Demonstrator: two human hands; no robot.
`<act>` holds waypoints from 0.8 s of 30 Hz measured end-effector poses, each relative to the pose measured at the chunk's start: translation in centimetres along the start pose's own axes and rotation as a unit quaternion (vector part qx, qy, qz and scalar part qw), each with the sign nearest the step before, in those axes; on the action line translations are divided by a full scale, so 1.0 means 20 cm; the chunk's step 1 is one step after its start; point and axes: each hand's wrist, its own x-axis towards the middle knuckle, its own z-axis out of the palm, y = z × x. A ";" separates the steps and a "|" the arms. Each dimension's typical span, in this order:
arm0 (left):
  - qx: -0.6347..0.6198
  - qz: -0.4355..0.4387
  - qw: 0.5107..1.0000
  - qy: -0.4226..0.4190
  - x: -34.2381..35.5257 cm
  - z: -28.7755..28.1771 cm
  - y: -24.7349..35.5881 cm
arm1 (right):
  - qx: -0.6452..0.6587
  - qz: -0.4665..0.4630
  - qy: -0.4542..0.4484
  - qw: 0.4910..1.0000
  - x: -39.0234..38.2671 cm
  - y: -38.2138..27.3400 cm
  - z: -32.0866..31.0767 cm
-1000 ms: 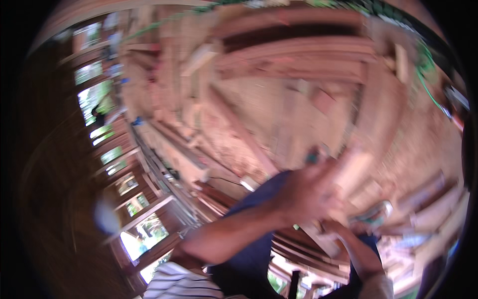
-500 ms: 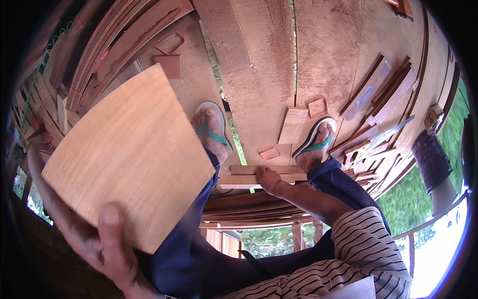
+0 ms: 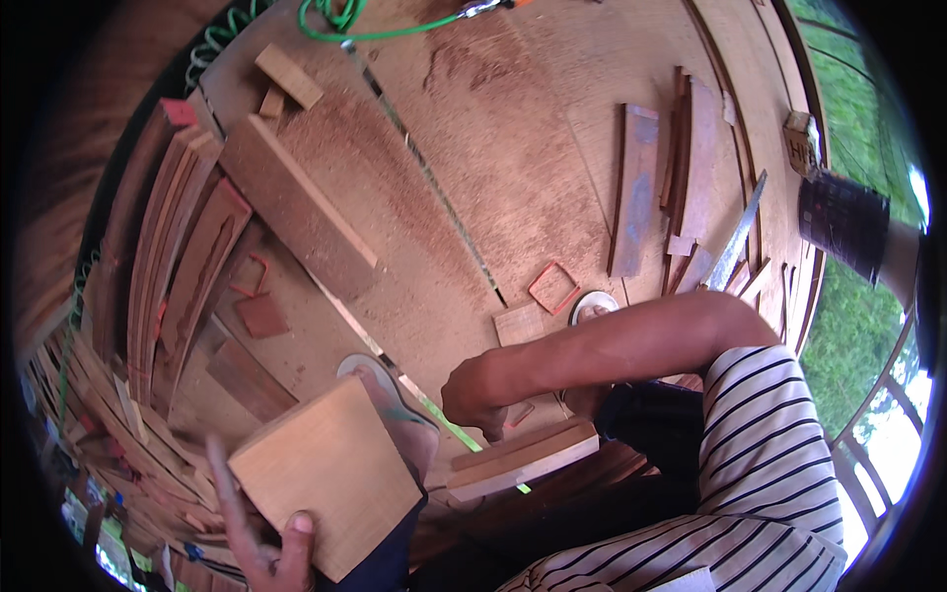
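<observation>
Gripping a pale square board (image 3: 330,474), left hand (image 3: 261,538); right hand (image 3: 478,395) on stacked slats (image 3: 523,456).

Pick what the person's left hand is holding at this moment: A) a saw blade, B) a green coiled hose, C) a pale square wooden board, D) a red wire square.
C: the left hand grips the pale square wooden board at its lower edge, thumb on its face, while the right hand rests by the stacked wooden strips.
</observation>
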 end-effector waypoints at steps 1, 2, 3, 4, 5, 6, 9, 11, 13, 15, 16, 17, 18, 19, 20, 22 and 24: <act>-0.011 -0.007 1.000 -0.023 0.02 0.04 -0.02 | -0.021 0.007 0.025 0.999 -0.10 0.01 -0.04; 0.000 0.016 0.999 -0.043 0.05 0.07 -0.05 | -0.038 0.019 0.052 0.998 -0.24 0.00 -0.08; 0.002 0.075 0.997 -0.032 0.10 0.13 -0.08 | -0.058 0.035 0.074 0.995 -0.37 0.01 -0.12; 0.004 0.128 0.992 -0.024 0.12 0.20 -0.11 | -0.061 0.079 0.081 0.992 -0.47 0.00 -0.12; 0.002 0.179 0.984 -0.016 0.14 0.26 -0.15 | -0.062 0.124 0.083 0.987 -0.57 -0.02 -0.12; 0.043 0.237 0.970 -0.028 0.16 0.28 -0.20 | -0.066 0.162 0.084 0.981 -0.68 -0.05 -0.12; 0.040 0.254 0.963 -0.084 0.19 0.34 -0.25 | -0.025 0.296 0.082 0.951 -1.07 -0.09 -0.05; 0.046 0.291 0.953 -0.078 0.23 0.34 -0.26 | -0.052 0.323 0.129 0.936 -1.30 -0.08 -0.03; -0.001 0.294 0.954 -0.066 0.27 0.38 -0.17 | -0.058 0.401 0.277 0.871 -1.44 -0.03 0.11; 0.020 0.304 0.948 -0.094 0.35 0.39 -0.12 | -0.082 0.382 0.457 0.799 -1.53 0.03 0.33; 0.028 0.309 0.945 -0.107 0.42 0.40 -0.10 | -0.057 0.367 0.495 0.785 -1.54 0.02 0.43; 0.008 0.289 0.950 -0.118 0.49 0.42 -0.07 | -0.028 0.350 0.530 0.772 -1.52 0.00 0.53; -0.010 0.270 0.954 -0.129 0.56 0.47 -0.04 | 0.002 0.332 0.566 0.755 -1.49 -0.05 0.65; -0.027 0.251 0.959 -0.131 0.60 0.50 -0.01 | 0.051 0.310 0.569 0.760 -1.45 -0.05 0.75; -0.053 0.232 0.963 -0.124 0.67 0.55 0.01 | 0.058 0.291 0.549 0.782 -1.39 -0.05 0.83; -0.141 0.200 0.960 -0.134 0.85 0.67 0.02 | 0.104 0.267 0.513 0.809 -1.26 -0.05 0.96; -0.267 0.171 0.935 -0.155 0.99 0.80 0.02 | 0.187 0.204 0.540 0.795 -1.10 0.01 1.07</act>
